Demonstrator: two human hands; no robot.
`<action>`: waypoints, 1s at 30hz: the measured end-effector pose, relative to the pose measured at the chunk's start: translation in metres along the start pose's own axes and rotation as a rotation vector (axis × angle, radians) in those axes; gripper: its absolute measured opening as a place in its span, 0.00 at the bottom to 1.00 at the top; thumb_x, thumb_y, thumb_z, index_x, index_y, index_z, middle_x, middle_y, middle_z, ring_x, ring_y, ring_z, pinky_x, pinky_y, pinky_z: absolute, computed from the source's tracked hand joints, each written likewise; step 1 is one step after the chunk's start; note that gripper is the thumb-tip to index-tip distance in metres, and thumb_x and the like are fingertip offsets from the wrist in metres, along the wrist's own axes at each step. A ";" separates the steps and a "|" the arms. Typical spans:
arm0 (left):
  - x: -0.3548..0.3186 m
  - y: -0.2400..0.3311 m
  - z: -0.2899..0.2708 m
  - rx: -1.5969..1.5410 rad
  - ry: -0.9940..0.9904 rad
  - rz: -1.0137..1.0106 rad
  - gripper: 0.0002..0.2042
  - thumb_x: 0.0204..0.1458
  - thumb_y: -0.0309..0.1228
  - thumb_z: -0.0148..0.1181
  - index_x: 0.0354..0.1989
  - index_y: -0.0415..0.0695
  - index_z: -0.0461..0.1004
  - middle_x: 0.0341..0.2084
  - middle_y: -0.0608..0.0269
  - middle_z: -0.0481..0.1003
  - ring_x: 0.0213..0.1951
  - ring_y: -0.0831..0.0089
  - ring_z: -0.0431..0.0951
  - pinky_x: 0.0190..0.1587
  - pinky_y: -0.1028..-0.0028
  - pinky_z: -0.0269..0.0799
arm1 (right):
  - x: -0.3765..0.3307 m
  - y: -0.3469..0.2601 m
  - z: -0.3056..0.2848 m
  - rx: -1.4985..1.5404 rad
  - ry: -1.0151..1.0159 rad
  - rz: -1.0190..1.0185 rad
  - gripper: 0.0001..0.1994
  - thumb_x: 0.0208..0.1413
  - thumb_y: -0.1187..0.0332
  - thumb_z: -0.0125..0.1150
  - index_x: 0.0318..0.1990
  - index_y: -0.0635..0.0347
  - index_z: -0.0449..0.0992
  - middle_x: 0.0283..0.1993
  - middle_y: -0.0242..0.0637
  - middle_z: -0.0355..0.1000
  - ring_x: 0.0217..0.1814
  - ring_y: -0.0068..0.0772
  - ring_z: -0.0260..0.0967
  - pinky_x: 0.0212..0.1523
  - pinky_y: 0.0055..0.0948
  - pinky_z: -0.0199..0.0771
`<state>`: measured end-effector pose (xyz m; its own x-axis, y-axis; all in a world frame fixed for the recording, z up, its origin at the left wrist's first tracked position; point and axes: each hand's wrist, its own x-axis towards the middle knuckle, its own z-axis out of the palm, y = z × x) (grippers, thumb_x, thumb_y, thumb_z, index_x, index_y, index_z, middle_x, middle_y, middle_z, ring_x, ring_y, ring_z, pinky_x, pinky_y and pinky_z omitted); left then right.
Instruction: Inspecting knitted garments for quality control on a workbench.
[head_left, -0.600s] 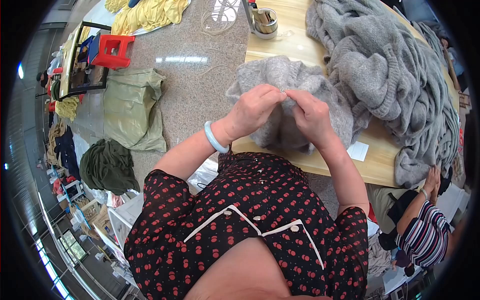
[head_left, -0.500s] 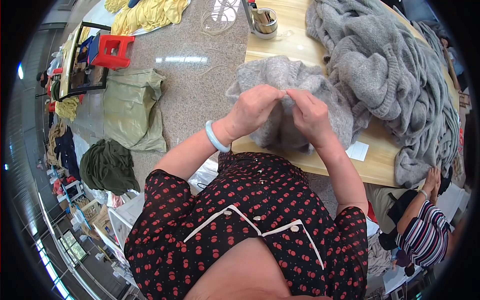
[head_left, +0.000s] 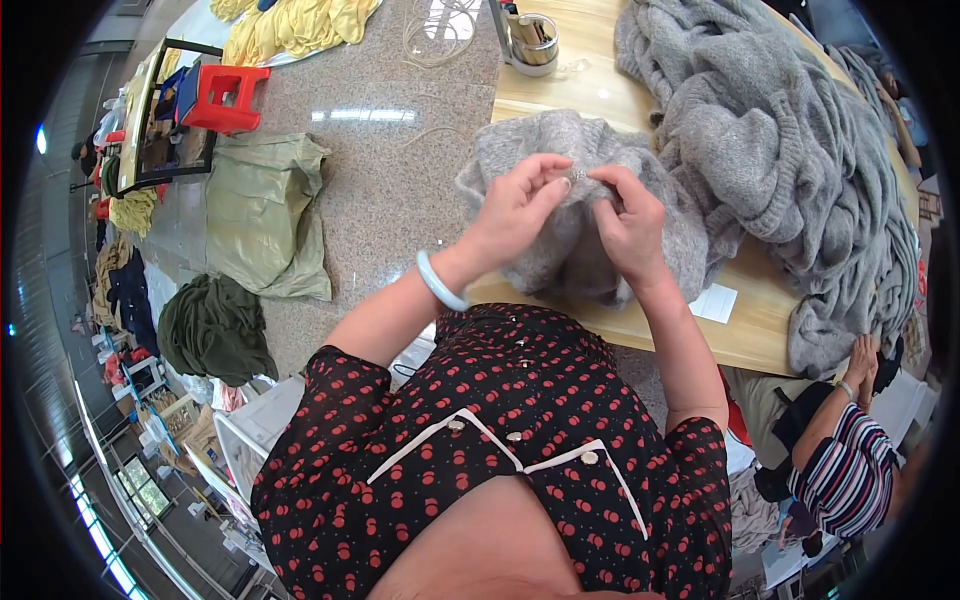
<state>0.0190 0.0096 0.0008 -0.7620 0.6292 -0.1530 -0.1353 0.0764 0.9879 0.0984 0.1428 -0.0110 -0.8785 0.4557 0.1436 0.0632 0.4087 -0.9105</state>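
While both hands meet over the near edge of the wooden desk [head_left: 640, 335], the left hand [head_left: 515, 205] and the right hand [head_left: 625, 215] work at the same spot on a small grey knitted piece [head_left: 530, 150]. That piece lies bunched at the desk's near left corner, partly hanging over the edge toward the person. Fingertips of each hand are pressed together, pinching a tiny pale, shiny thing [head_left: 578, 175] against the knit; what it is I cannot make out. A pale bangle [head_left: 440, 282] sits on the left wrist.

Just beside the hands, toward the right end of the desk, a big heap of grey knitwear [head_left: 780, 150] covers most of the top and droops over the right edge. A white paper slip [head_left: 715, 302] lies at the near edge, close to the right forearm. At the far edge stands a round tin [head_left: 532, 42] holding tools.

Off the desk, on the stone floor, there is an olive sack [head_left: 265, 215], a dark green bundle [head_left: 215, 330] and a red stool [head_left: 225, 95]. Another person in a striped top [head_left: 845, 470] sits past the desk's right end.
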 end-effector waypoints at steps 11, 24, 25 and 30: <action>0.015 -0.018 -0.013 0.125 -0.409 -0.200 0.08 0.51 0.30 0.52 0.37 0.39 0.69 0.22 0.73 0.67 0.28 0.85 0.65 0.31 0.82 0.63 | -0.011 0.013 -0.015 -0.229 0.146 -0.415 0.13 0.35 0.87 0.47 0.30 0.62 0.71 0.33 0.42 0.69 0.34 0.40 0.69 0.35 0.28 0.69; -0.051 -0.053 -0.007 0.626 -0.432 0.324 0.09 0.46 0.34 0.56 0.30 0.42 0.67 0.18 0.59 0.63 0.20 0.66 0.68 0.25 0.70 0.65 | -0.040 0.030 -0.020 -0.211 0.202 -0.204 0.09 0.39 0.84 0.51 0.30 0.62 0.69 0.34 0.44 0.70 0.37 0.42 0.69 0.38 0.32 0.69; -0.049 -0.058 -0.008 0.624 -0.435 0.329 0.09 0.46 0.34 0.56 0.30 0.42 0.67 0.18 0.59 0.63 0.20 0.66 0.68 0.25 0.70 0.65 | -0.047 0.027 -0.017 -0.239 0.094 -0.200 0.08 0.41 0.83 0.51 0.31 0.62 0.69 0.34 0.45 0.70 0.37 0.42 0.69 0.38 0.32 0.69; -0.018 -0.092 -0.020 0.154 -0.077 -0.534 0.19 0.49 0.44 0.53 0.35 0.37 0.67 0.30 0.58 0.72 0.29 0.75 0.71 0.32 0.73 0.67 | -0.070 0.024 -0.019 -0.276 -0.805 0.163 0.06 0.45 0.77 0.53 0.33 0.64 0.70 0.28 0.41 0.68 0.30 0.36 0.68 0.31 0.26 0.67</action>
<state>0.0327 -0.0240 -0.0877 -0.5634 0.5264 -0.6367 -0.3917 0.5084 0.7669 0.1704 0.1354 -0.0358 -0.9102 -0.1305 -0.3931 0.2382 0.6117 -0.7544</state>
